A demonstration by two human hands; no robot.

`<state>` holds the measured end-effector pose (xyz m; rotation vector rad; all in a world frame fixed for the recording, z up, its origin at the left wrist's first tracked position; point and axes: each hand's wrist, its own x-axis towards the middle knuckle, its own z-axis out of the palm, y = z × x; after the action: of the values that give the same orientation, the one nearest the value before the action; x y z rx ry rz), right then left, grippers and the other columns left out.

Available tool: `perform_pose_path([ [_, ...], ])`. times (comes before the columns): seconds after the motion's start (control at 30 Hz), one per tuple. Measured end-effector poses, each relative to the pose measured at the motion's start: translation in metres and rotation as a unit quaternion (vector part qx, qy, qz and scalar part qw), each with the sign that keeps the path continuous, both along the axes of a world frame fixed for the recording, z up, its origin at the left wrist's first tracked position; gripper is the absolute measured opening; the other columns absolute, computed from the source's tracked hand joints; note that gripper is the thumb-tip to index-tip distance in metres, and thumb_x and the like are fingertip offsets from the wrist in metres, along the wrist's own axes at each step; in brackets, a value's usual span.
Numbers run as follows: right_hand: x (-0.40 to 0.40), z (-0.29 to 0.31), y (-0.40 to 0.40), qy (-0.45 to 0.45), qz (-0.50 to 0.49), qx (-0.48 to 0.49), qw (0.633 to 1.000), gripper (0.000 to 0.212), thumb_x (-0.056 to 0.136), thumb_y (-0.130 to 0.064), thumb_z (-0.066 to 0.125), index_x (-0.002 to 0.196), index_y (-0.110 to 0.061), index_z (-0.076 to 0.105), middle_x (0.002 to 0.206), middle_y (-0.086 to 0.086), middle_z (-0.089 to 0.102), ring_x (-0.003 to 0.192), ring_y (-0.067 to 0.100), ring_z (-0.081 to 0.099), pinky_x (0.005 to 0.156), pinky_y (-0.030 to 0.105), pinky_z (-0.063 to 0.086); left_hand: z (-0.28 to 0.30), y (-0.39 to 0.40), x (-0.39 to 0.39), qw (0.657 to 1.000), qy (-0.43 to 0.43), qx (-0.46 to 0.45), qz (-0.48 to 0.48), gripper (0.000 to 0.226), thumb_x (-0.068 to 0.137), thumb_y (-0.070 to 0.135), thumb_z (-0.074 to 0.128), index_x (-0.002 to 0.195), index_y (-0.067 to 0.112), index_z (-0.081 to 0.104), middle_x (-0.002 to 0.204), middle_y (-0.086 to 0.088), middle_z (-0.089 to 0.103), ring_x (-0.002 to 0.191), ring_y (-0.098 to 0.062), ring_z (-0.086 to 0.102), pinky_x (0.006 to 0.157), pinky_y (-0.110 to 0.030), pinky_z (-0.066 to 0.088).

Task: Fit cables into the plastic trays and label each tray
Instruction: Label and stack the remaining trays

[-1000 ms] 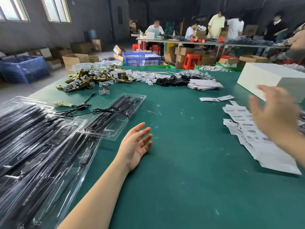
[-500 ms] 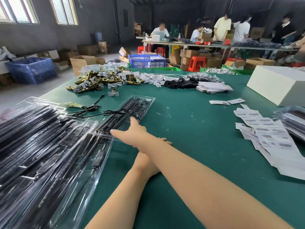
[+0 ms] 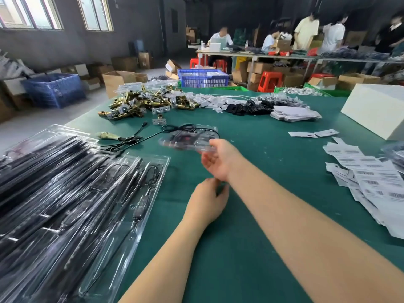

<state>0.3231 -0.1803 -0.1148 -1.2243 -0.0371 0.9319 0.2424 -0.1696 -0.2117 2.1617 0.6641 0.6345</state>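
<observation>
My right hand (image 3: 220, 159) reaches across the middle of the green table and grips the near end of a clear plastic tray (image 3: 188, 138) with black cable in it; the tray is lifted and blurred. My left hand (image 3: 207, 201) rests on the table just under my right wrist, fingers loosely curled, holding nothing. A pile of clear trays filled with black cables (image 3: 65, 193) covers the left side. Loose black cables (image 3: 131, 141) lie beyond the pile. Barcode labels (image 3: 371, 180) are spread at the right.
Brass latch parts (image 3: 144, 103), white tags and black pieces (image 3: 247, 108) lie at the far side of the table. A white box (image 3: 376, 110) stands at the far right. People work at another table (image 3: 284, 54) behind, among cardboard boxes and blue crates (image 3: 203, 77).
My right hand crossed from the labels on the right to the left, took hold of the single tray and lifted it toward the middle. My left hand curled and stayed put.
</observation>
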Motion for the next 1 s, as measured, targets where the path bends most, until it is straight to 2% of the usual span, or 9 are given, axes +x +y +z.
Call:
perform_pose_path([
  [0.13,0.032,0.003,-0.064,-0.018,0.003,-0.003,1.000,0.009,0.098,-0.018,0.051,0.094,-0.010,0.052,0.071,0.008,0.050,0.048,0.013,0.050,0.036,0.017,0.043,0.002,0.005,-0.001,0.985,-0.105,-0.103,0.090,0.035,0.094,0.009,0.052,0.127,0.016,0.060,0.124,0.005,0.063,0.115,-0.008,0.057,0.097,-0.014,0.036],
  [0.27,0.048,-0.013,-0.139,-0.090,0.018,-0.080,0.993,0.013,0.099,-0.017,0.050,0.102,-0.008,0.058,0.081,0.008,0.070,0.043,0.009,0.049,0.038,0.019,0.043,-0.002,0.013,0.001,0.981,-0.092,-0.119,0.119,0.044,0.097,0.007,0.044,0.140,0.012,0.048,0.140,0.001,0.052,0.129,-0.013,0.048,0.101,-0.012,0.027],
  [0.37,0.049,-0.033,-0.182,-0.142,0.053,-0.159,0.976,0.017,0.099,-0.017,0.051,0.109,-0.006,0.059,0.088,0.008,0.076,0.044,0.008,0.046,0.041,0.020,0.043,-0.003,0.016,0.004,0.971,-0.100,-0.182,0.114,0.047,0.098,0.012,0.041,0.145,0.017,0.042,0.142,0.006,0.051,0.119,-0.005,0.050,0.091,-0.004,0.030],
  [0.47,0.040,-0.042,-0.204,-0.176,0.110,-0.193,0.959,0.020,0.099,-0.021,0.053,0.112,-0.007,0.058,0.092,0.005,0.076,0.045,0.007,0.043,0.047,0.022,0.040,-0.001,0.014,0.004,0.956,-0.136,-0.226,0.131,0.051,0.098,0.017,0.038,0.148,0.021,0.032,0.133,0.004,0.058,0.115,-0.014,0.054,0.096,-0.026,0.042],
  [0.67,-0.005,-0.045,-0.190,-0.227,0.167,-0.196,0.939,0.032,0.095,-0.035,0.059,0.087,-0.005,0.059,0.077,0.006,0.061,0.048,0.010,0.053,0.049,0.023,0.046,0.004,0.009,-0.003,0.978,-0.092,-0.122,0.139,0.039,0.092,0.012,0.051,0.131,0.019,0.053,0.120,0.001,0.058,0.085,-0.003,0.054,0.079,-0.021,0.039],
  [0.73,-0.011,-0.040,-0.182,-0.379,0.214,-0.311,0.845,0.046,0.091,-0.053,0.057,0.073,-0.011,0.054,0.064,0.002,0.050,0.049,0.013,0.049,0.049,0.023,0.042,0.006,0.009,-0.006,0.984,-0.071,-0.087,0.138,0.034,0.090,0.012,0.053,0.123,0.019,0.059,0.113,-0.001,0.059,0.081,-0.007,0.055,0.075,-0.019,0.038],
  [0.8,-0.011,-0.033,-0.172,-0.563,0.206,-0.471,0.647,0.060,0.085,-0.071,0.049,0.069,-0.013,0.050,0.067,-0.003,0.044,0.057,0.016,0.048,0.049,0.026,0.035,0.010,0.006,-0.011,0.988,-0.054,-0.063,0.133,0.031,0.089,0.018,0.056,0.120,0.022,0.061,0.109,0.003,0.058,0.081,-0.011,0.056,0.072,-0.020,0.039],
  [0.87,-0.011,-0.026,-0.157,-0.663,0.122,-0.512,0.533,0.055,0.085,-0.071,0.049,0.084,-0.016,0.049,0.085,-0.002,0.040,0.072,0.020,0.051,0.051,0.028,0.032,0.013,0.000,-0.015,0.992,-0.005,0.013,0.128,0.028,0.089,0.026,0.057,0.117,0.028,0.061,0.113,0.006,0.057,0.089,-0.015,0.057,0.077,-0.029,0.045],
  [1.0,-0.006,-0.031,-0.109,-0.721,0.114,-0.366,0.578,0.047,0.096,-0.039,0.053,0.137,-0.018,0.041,0.136,0.008,0.041,0.120,0.029,0.047,0.085,0.040,0.044,0.018,-0.017,-0.013,0.981,0.056,0.144,0.121,0.029,0.086,0.019,0.051,0.114,0.025,0.057,0.116,0.005,0.058,0.103,-0.021,0.055,0.073,-0.033,0.042],
])
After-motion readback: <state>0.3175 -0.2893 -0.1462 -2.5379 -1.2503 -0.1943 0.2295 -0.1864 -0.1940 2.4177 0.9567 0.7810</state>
